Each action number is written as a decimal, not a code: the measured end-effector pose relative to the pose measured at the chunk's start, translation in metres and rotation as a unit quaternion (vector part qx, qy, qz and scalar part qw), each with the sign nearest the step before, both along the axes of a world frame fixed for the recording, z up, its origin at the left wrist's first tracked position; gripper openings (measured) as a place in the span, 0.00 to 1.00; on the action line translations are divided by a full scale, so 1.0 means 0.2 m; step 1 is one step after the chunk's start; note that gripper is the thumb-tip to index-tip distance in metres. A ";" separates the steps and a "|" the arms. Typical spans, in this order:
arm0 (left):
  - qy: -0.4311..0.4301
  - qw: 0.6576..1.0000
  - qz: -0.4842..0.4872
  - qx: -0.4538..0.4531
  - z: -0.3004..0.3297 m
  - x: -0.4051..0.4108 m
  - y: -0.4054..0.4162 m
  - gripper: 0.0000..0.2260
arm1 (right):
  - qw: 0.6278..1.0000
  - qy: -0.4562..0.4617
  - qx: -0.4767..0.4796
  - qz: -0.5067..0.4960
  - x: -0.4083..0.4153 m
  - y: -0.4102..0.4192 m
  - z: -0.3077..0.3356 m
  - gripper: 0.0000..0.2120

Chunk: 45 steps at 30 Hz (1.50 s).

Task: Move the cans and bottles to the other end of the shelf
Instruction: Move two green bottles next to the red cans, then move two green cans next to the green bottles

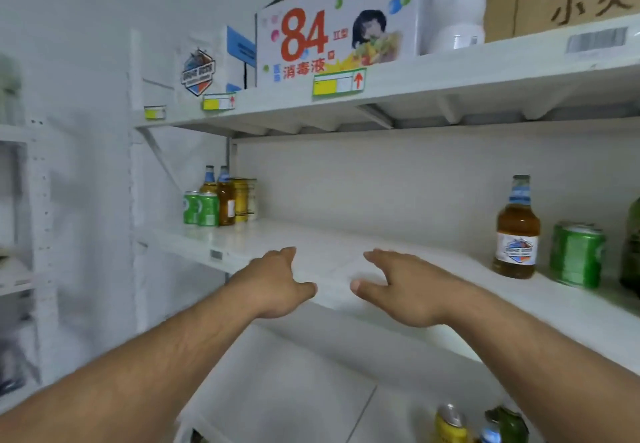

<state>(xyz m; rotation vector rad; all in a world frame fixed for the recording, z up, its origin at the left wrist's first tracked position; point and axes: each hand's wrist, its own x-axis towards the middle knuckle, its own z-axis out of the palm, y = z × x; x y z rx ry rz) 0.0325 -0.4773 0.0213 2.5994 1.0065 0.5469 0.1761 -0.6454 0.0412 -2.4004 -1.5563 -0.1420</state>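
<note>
both bare hands, left hand (pixel 280 279) and right hand (pixel 401 286), hovered empty with fingers loosely spread over the white metal shelf (pixel 346 255); judging by this, roughly half was done: a cluster of green cans and amber bottles (pixel 221 200) stood at the left end, while 1 amber glass bottle (pixel 516 231) and 1 green can (pixel 576 255) waited right.

Bright, even, soft-shadowed indoor light; overall motion blur, wide-angle bending toward the edges

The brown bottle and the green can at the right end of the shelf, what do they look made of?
The brown bottle looks like amber glass: glossy and see-through, with a paper-like label and a blue foil-like neck wrap. The green can looks like thin printed metal, probably aluminium, judging by its silvery top rim and soft sheen.
</note>
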 end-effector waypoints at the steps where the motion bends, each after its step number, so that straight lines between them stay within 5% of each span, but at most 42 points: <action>1: -0.002 1.000 0.012 -0.002 0.00 -0.09 0.07 0.40 | 1.000 -0.001 -0.004 0.010 -0.06 0.10 0.00 0.37; 16: -0.028 0.992 0.119 -0.037 -0.07 -0.85 0.94 0.40 | 0.996 -0.034 -0.043 0.070 -0.68 1.23 0.04 0.35; 45: -0.059 0.996 0.070 -0.019 0.03 -0.28 2.33 0.32 | 0.998 -0.047 0.001 0.034 -0.25 2.55 0.06 0.28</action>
